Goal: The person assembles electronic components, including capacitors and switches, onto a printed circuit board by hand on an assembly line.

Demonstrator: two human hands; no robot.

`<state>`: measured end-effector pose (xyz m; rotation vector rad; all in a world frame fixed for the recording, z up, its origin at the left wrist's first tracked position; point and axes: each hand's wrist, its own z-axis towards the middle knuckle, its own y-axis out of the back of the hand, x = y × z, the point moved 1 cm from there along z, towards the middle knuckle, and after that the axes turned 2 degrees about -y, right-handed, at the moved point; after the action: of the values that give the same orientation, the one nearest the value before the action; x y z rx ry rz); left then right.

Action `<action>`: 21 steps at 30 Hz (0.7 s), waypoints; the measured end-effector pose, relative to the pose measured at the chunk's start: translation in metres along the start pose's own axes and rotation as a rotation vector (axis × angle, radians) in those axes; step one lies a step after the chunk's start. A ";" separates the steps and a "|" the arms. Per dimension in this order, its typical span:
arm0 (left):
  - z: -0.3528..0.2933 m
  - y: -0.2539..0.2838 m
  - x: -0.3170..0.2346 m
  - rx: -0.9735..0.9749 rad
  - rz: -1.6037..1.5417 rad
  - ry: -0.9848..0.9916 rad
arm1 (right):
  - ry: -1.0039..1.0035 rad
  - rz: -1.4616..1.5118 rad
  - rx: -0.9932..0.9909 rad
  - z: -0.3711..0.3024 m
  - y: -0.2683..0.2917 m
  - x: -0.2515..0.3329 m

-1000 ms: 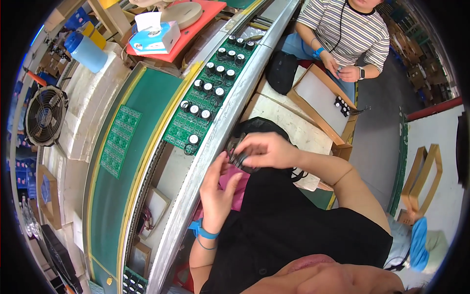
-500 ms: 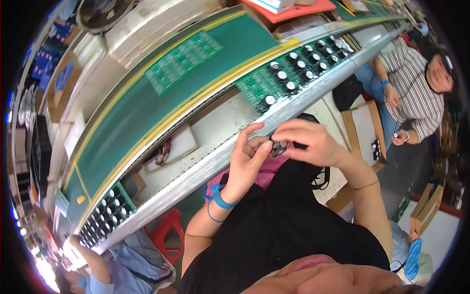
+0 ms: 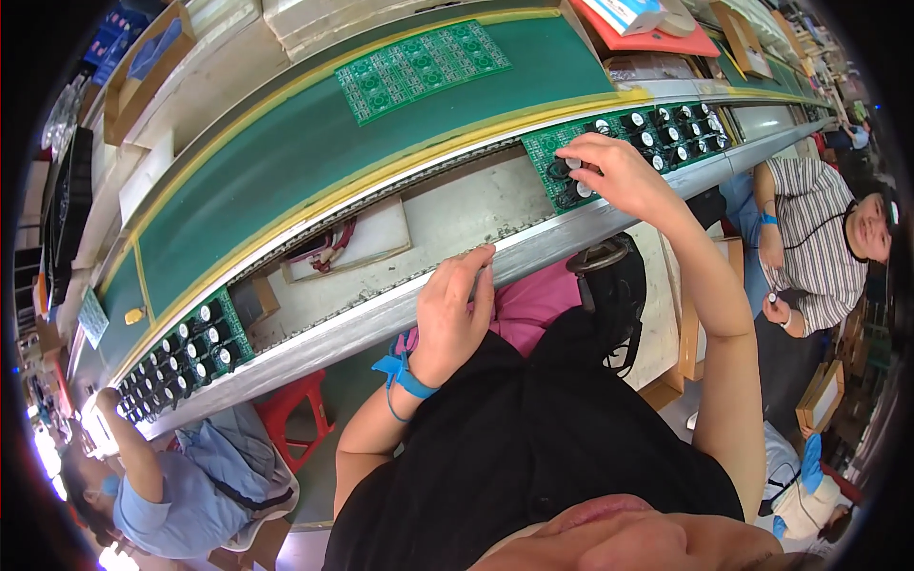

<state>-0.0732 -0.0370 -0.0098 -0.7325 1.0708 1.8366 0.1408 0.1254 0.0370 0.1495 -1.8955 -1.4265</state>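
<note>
My right hand (image 3: 624, 176) reaches over the near end of a green circuit board (image 3: 541, 145), its thumb and forefinger closed on a small black component with a white round top (image 3: 572, 163). The held part is at the board's surface; whether its legs are seated cannot be made out. Similar white-topped black components (image 3: 680, 154) stand in rows over the rest of that board. My left hand (image 3: 449, 303) is empty at the metal rail (image 3: 371, 335), fingers stretched toward its upper edge and thumb apart. A blue strap (image 3: 409, 379) circles the left wrist.
Beyond the rail, a bare green circuit board (image 3: 424, 68) lies on the green conveyor belt (image 3: 276, 157). Another populated board (image 3: 228, 324) sits at left, near a co-worker in blue (image 3: 190, 495). A co-worker in stripes (image 3: 819, 214) sits at right. A red stool (image 3: 293, 419) stands below the rail.
My hands have parted from around the dark component. The right moved up and right to the board with it; the left lowered toward the rail. The view has shifted.
</note>
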 end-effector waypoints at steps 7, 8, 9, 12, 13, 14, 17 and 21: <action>0.002 0.000 0.002 0.011 0.010 -0.047 | 0.100 -0.119 0.013 0.003 0.001 -0.002; 0.001 0.000 0.002 0.011 0.010 -0.046 | 0.100 -0.119 0.014 0.003 0.002 -0.002; 0.001 0.000 0.002 0.012 0.005 -0.040 | 0.089 -0.118 0.048 0.003 0.003 -0.002; 0.000 0.001 0.002 0.012 0.003 -0.035 | 0.093 -0.128 0.095 0.004 0.006 -0.001; 0.000 0.001 0.002 0.012 0.004 -0.038 | 0.106 -0.140 0.106 0.005 0.007 0.000; 0.000 0.002 0.002 0.012 0.005 -0.036 | 0.106 -0.139 0.108 0.006 0.007 0.000; -0.001 0.002 0.003 0.022 -0.004 -0.024 | 0.155 -0.151 0.080 0.006 0.007 0.000; 0.000 0.003 0.002 0.027 -0.030 -0.001 | 0.182 -0.194 0.068 0.007 0.007 0.000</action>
<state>-0.0762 -0.0368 -0.0099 -0.7274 1.0767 1.7938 0.1390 0.1336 0.0425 0.4915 -1.8182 -1.4229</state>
